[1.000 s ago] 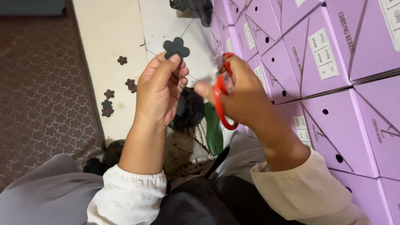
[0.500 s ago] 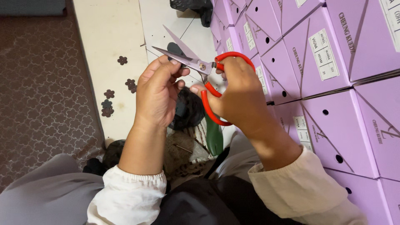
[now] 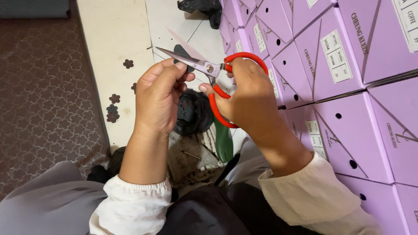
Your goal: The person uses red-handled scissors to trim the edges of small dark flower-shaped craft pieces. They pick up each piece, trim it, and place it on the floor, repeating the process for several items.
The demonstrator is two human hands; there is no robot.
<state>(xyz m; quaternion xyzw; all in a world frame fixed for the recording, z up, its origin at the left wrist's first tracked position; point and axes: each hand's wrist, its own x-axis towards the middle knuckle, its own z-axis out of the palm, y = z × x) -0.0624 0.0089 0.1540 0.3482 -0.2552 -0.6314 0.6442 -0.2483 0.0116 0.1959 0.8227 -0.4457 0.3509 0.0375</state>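
A small dark cut-out piece sits pinched at the fingertips of the left hand, held up in front of the chest with the scissor blades parted around it. It looks thin, light and floppy, probably felt or foam, so it is best held close to the cut line, with fingers clear of the blades. The left grip is closed on the piece. The right hand is clamped through the red loops of the scissors. More dark flower shapes lie on the floor, and lilac boxes are stacked at the right.
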